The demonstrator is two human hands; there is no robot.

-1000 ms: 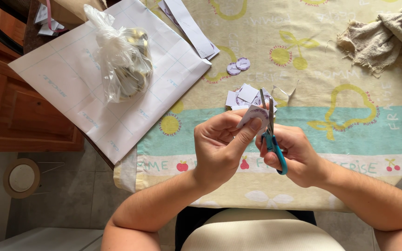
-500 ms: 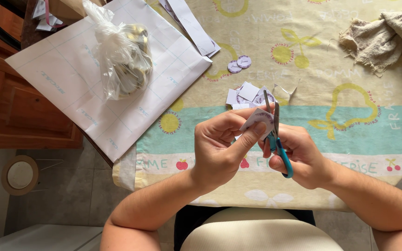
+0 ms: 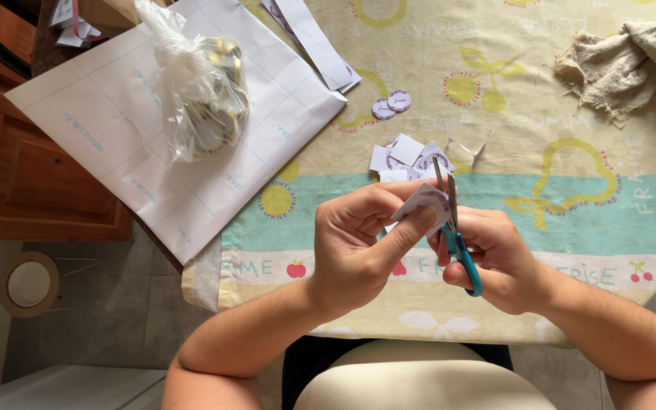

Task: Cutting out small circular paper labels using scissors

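Paper label with purple print [image 3: 428,202], pinched in my left hand [image 3: 358,247] above the tabletop's [image 3: 571,228] near edge, meets blue-handled scissors [image 3: 453,228] gripped in my right hand [image 3: 495,254]; two round labels [image 3: 391,105] lie finished at twelve o'clock, a pile of squares [image 3: 404,158] uncut.

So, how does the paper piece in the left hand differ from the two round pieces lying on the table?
The held piece is pinched in the left hand at the scissors, with straight edges left; the round pieces lie flat, untouched and fully circular. The held piece is lifted; the round pieces rest on the tablecloth. Both are white paper with purple print.
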